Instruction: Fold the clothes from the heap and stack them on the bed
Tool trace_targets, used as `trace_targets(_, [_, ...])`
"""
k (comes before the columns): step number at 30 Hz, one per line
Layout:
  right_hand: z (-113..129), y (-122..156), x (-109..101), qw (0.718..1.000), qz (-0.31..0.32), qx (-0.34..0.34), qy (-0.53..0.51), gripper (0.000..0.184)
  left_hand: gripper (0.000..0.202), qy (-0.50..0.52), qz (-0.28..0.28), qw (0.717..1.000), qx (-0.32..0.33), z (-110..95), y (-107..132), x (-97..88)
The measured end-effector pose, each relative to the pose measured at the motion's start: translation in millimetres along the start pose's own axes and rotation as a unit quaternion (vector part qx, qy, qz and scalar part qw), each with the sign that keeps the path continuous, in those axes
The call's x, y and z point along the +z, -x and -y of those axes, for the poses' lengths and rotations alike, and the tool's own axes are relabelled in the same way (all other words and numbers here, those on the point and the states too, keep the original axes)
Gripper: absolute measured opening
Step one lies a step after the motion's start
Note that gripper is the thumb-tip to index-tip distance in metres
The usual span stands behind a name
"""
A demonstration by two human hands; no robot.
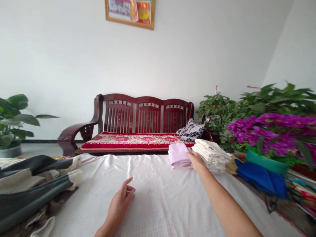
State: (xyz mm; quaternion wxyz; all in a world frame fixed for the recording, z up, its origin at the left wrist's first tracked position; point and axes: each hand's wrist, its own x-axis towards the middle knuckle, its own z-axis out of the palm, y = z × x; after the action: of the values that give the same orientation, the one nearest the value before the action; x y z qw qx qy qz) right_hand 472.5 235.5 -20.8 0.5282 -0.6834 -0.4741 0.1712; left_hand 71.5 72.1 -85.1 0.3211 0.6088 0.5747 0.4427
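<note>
My right hand [196, 160] reaches to the far edge of the white-sheeted surface. Its fingers are closed on the right edge of a folded lavender cloth [179, 155]; some fingertips are hidden. Just right of it, close to my hand, rises a stack of folded cream-white cloths [211, 154]. My left hand [122, 196] is held over the white sheet [158, 197] with nothing in it. Its index finger points forward and the other fingers are loosely bent.
Dark and beige clothes [37, 187] lie heaped at the left. To the right are a blue cloth item [261, 177] and a teal pot of purple flowers [268, 163]. Beyond the sheet stands a wooden bench [145, 115] with a patterned cushion [191, 130].
</note>
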Motion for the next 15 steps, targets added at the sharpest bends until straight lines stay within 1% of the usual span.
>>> trace_targets(3, [2.9, 1.5, -3.6, 0.998, 0.009, 0.004, 0.069, 0.027, 0.056, -0.007, 0.005, 1.0, -0.004, -0.6, -0.2, -0.3])
trace_targets(6, [4.9, 4.5, -8.4, 0.988, 0.006, -0.003, 0.157, 0.032, 0.056, -0.004, 0.008, 1.0, -0.004, -1.5, -0.6, -0.5])
trace_targets(9, [9.1, 7.5, -11.2, 0.97, 0.009, -0.007, 0.242, 0.036, 0.055, -0.01, 0.012, 1.0, -0.001, -2.7, -1.0, -1.4])
trace_targets(12, [16.9, 11.1, -10.5, 0.947, 0.012, -0.013, 0.32, 0.037, 0.053, -0.02, 0.018, 1.0, 0.0, -4.3, -1.1, -2.5])
trace_targets(15, [24.4, 15.9, -8.7, 0.925, 0.015, -0.042, 0.377, 0.038, 0.053, -0.026, 0.026, 0.999, -0.004, -6.1, -0.5, -3.2])
